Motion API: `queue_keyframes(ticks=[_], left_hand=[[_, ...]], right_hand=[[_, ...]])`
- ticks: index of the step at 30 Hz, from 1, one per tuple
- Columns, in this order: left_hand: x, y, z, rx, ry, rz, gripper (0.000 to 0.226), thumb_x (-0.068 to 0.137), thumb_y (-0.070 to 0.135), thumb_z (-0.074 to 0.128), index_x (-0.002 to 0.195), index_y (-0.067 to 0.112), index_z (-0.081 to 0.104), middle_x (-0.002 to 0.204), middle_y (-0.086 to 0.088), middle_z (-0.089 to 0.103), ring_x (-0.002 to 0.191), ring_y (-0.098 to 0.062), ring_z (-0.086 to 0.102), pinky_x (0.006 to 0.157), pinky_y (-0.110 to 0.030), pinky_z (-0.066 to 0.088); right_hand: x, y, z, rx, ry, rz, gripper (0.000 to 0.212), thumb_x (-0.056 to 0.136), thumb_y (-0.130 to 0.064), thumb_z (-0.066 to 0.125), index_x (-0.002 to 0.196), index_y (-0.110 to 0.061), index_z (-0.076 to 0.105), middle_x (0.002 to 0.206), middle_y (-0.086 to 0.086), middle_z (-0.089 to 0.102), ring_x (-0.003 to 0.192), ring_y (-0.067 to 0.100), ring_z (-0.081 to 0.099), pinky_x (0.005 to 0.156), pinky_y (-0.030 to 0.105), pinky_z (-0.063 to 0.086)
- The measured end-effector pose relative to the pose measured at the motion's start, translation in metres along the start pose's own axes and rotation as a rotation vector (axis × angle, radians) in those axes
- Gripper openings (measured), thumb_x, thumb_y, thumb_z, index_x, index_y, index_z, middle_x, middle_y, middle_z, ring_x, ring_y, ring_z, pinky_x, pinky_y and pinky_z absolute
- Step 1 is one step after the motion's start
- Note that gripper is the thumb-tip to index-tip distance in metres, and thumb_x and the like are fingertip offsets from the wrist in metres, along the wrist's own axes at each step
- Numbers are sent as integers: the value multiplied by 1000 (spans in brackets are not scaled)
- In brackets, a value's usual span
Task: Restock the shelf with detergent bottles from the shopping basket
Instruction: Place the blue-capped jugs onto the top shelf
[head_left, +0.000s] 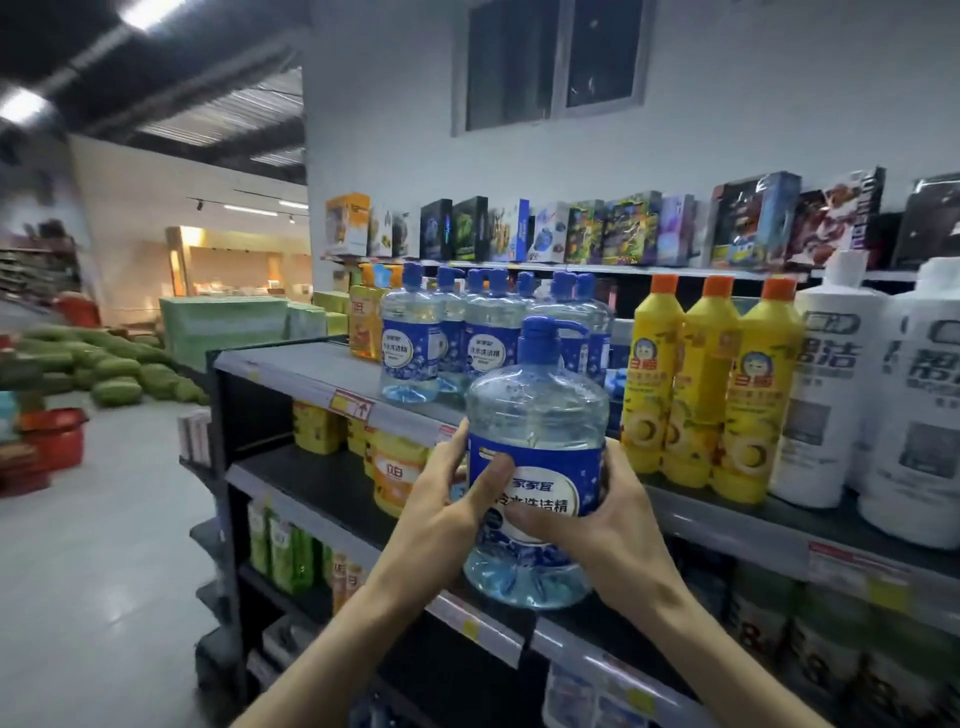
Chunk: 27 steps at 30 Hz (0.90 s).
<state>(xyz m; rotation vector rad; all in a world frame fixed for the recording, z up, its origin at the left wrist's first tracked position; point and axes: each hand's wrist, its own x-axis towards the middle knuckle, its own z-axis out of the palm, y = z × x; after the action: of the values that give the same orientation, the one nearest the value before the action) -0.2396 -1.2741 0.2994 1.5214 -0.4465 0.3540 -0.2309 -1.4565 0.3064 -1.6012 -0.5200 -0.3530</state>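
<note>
Both the left hand (441, 499) and the right hand (597, 514) wrap curled fingers around a blue-labelled pump detergent bottle (537, 447), held upright at the shelf (291, 366) edge, before matching bottles (457, 338).

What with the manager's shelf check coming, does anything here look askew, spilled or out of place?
Nothing stands out. The clear blue-labelled pump bottle gripped by the left hand and right hand is upright, the matching blue-capped bottles and yellow orange-capped bottles on the grey shelf stand straight, and no spill shows.
</note>
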Motion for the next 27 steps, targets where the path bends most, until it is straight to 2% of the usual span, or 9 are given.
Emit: queue_keyframes(ticks=[9, 12, 15, 19, 21, 23, 27], left_hand=[[90, -9, -43, 9, 10, 96, 55, 104, 37, 63, 156, 37, 43, 141, -2, 68, 130, -22, 66, 108, -47, 55], [118, -15, -59, 36, 4, 130, 63, 101, 38, 63, 159, 38, 38, 145, -1, 66, 133, -22, 64, 108, -49, 55], [144, -22, -75, 39, -8, 171, 62, 104, 30, 63, 160, 32, 38, 150, -1, 61, 137, -21, 60, 110, -44, 54], [179, -32, -95, 10, -53, 190, 58, 102, 20, 59, 156, 31, 41, 145, 4, 65, 134, -14, 63, 105, -31, 56], [195, -40, -105, -8, -73, 191, 55, 104, 15, 58, 155, 27, 41, 142, 3, 68, 131, -15, 65, 106, -32, 56], [210, -50, -114, -19, -98, 188, 55, 106, 9, 55, 157, 21, 40, 140, 3, 69, 129, -17, 66, 107, -34, 56], [233, -70, -128, -45, -137, 148, 51, 108, 10, 55, 155, 21, 41, 139, 1, 70, 128, -19, 68, 103, -32, 57]], right_hand=[[112, 24, 24, -4, -33, -116, 87, 62, -12, 103, 134, -23, 54, 116, -3, 77, 99, 12, 78, 79, 27, 64], [142, 31, 35, -23, -14, -145, 85, 61, -15, 103, 131, -25, 56, 115, -6, 76, 100, 9, 77, 80, 26, 64], [169, 39, 48, -54, 25, -174, 88, 58, -17, 104, 131, -23, 57, 116, -7, 77, 102, 7, 77, 81, 25, 64], [199, 54, 69, -86, 98, -186, 86, 57, -16, 104, 130, -20, 59, 112, -14, 77, 101, 9, 77, 81, 28, 64], [213, 62, 78, -131, 130, -177, 86, 56, -18, 105, 129, -21, 59, 111, -17, 76, 100, 9, 77, 82, 31, 65], [227, 72, 84, -163, 153, -145, 88, 55, -22, 107, 128, -24, 59, 113, -9, 78, 102, 12, 78, 85, 37, 65], [242, 84, 94, -278, 197, -102, 89, 51, -29, 107, 126, -30, 58, 110, -10, 78, 98, 6, 77, 83, 34, 66]])
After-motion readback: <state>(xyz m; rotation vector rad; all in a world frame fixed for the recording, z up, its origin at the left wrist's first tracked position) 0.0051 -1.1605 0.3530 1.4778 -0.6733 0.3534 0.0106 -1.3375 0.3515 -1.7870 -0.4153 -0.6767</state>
